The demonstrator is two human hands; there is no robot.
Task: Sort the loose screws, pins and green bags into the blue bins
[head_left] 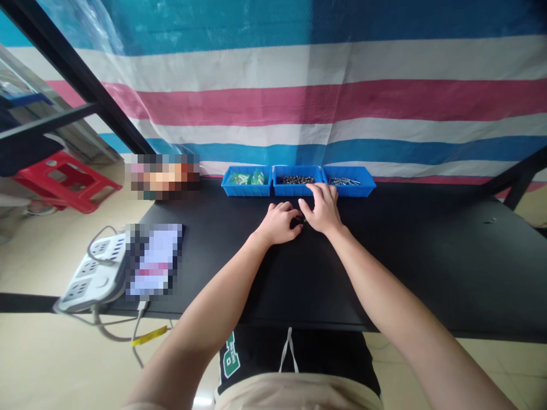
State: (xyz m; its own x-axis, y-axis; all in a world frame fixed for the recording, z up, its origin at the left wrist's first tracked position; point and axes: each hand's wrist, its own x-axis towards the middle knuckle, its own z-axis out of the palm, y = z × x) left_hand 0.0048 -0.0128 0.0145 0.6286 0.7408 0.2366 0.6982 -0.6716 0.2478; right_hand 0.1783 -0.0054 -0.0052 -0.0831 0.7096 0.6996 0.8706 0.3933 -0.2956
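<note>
**Q:** ok what have the hands got going here?

**A:** Left hand (278, 223) is curled in low over the black tabletop (431, 262), with a small dark part (297, 221) right at its fingertips, dead ahead at 12 o'clock. Can't tell if it's pinched or just touched.

**Q:** and the right hand (323, 208)?

**A:** Half open, fingers loosely spread, nothing visible in it. The tips sit just at the front rim of the middle blue bin (297, 192), which holds dark little hardware.

**Q:** other bins?

**A:** Green bits in the blue bin (247, 191) at 11 o'clock, silver screws in the blue bin (354, 191) at 1 o'clock. White power strip (92, 273) off at 9 o'clock.
</note>
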